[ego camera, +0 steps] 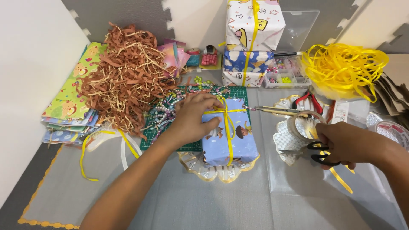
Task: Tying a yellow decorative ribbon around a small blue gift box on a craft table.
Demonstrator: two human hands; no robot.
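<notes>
Under left hand [194, 119], gift box [230, 136] half-hidden

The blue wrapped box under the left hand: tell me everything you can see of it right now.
The blue wrapped box is a rectangular parcel in light blue paper printed with small cartoon figures. Yellow ribbon crosses it lengthwise and widthwise, knotted near the far end. It lies flat, partly on a green cutting mat and partly on a scalloped, gold-edged tray. The left hand rests palm-down on its far left corner. The right hand, holding black-handled scissors, is apart from it.
</notes>
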